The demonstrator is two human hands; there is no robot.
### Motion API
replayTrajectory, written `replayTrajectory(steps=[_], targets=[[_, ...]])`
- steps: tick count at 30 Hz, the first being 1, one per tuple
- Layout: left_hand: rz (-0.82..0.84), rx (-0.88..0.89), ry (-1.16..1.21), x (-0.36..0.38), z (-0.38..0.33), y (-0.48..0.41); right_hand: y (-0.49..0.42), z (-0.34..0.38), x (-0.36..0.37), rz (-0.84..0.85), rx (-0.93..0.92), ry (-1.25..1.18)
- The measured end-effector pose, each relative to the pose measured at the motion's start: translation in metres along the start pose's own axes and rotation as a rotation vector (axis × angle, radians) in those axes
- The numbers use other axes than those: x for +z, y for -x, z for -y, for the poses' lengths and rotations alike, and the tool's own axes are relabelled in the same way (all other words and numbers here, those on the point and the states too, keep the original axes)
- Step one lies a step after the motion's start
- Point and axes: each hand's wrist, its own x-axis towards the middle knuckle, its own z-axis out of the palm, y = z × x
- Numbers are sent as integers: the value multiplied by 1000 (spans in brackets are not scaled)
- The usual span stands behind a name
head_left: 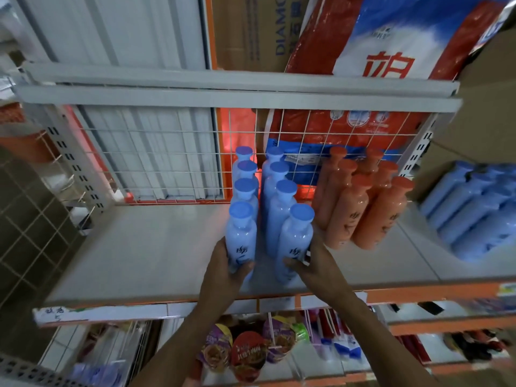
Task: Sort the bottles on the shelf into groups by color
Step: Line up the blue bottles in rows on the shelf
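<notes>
With your left hand [223,265] curled round the left blue bottle [241,236] and your right hand [314,263] round the right blue bottle [296,241], orange bottles [363,210] just beside the right hand, a hard push could topple the blue rows [275,180] beyond your fingers on the shelf [139,247].

Blue bottles [241,233] and orange bottles [346,210]: smooth, glossy plastic. Shelf [139,252]: matt painted metal. Back grid [167,152]: thin wire. Bag [391,37]: glossy film.

Head view looks down, close over shelf [156,255]
</notes>
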Motion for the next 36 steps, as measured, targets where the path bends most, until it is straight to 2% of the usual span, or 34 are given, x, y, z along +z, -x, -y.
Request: replayTrajectory(steps=[25,36], targets=[[44,104,-26,8,-10,-2,-4,-12,16,58,-33,24],[56,44,-59,8,-15,1,4,-30,17,104,15,133]])
